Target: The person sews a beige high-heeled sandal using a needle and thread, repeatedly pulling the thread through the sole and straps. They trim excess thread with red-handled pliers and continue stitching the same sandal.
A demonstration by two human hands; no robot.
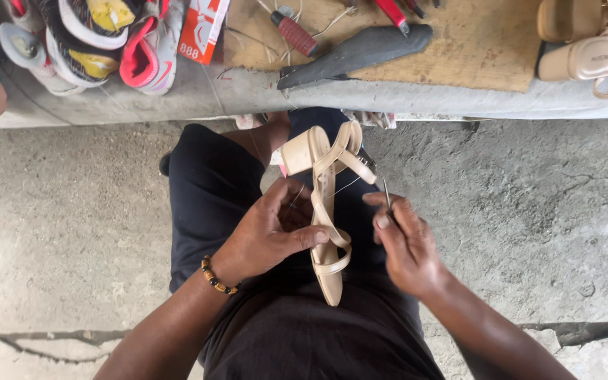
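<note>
Gripping beige sandal (pixel 325 204) — left hand (pixel 269 236), right hand (pixel 406 246) pinching half-hidden needle (pixel 386 193)

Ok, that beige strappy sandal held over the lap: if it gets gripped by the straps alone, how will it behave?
The sandal would probably dangle and swing: its thin straps look floppy, while the sole looks stiff. The block heel likely drags that end down. It seems light; the left hand steadies it alone.

Between the hands, the beige sandal (pixel 321 204) looks like smooth, matt leather. The needle (pixel 386 193) at the right hand (pixel 406 246) is shiny metal. Below, the floor (pixel 72 211) is rough concrete.
</note>
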